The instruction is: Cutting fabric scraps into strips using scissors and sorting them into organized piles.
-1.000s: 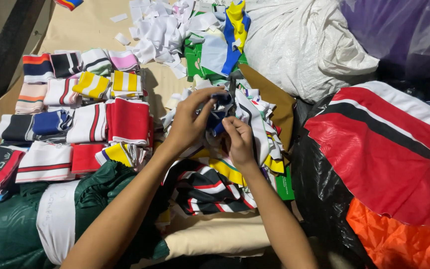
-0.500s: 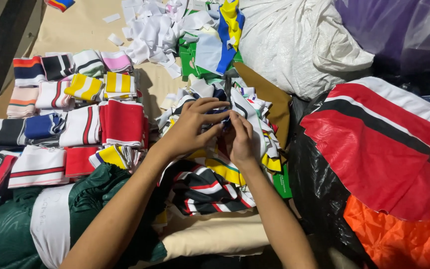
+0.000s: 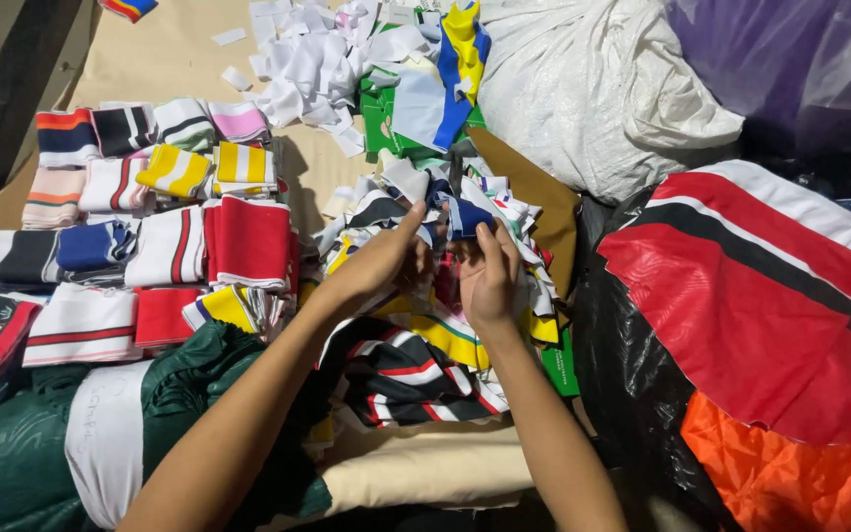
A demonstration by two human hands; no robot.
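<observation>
While both hands are pinching the small blue-white fabric strip (image 3: 465, 219) above the loose pile (image 3: 416, 335) mid-bench, left hand (image 3: 378, 261) and right hand (image 3: 490, 276) closed on it, gripping its edges is keeping it flat.

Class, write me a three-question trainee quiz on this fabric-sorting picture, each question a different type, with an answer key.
1. True or false: both hands are raised over the loose heap of striped knit strips.
2. Multiple choice: the folded strips lined up in rows lie on which side of the hands? A) left B) right C) behind the white sack
3. Fill in: the left hand and right hand pinch a small ____ fabric piece.

Key: 1 true; 2 A; 3 blue
</observation>
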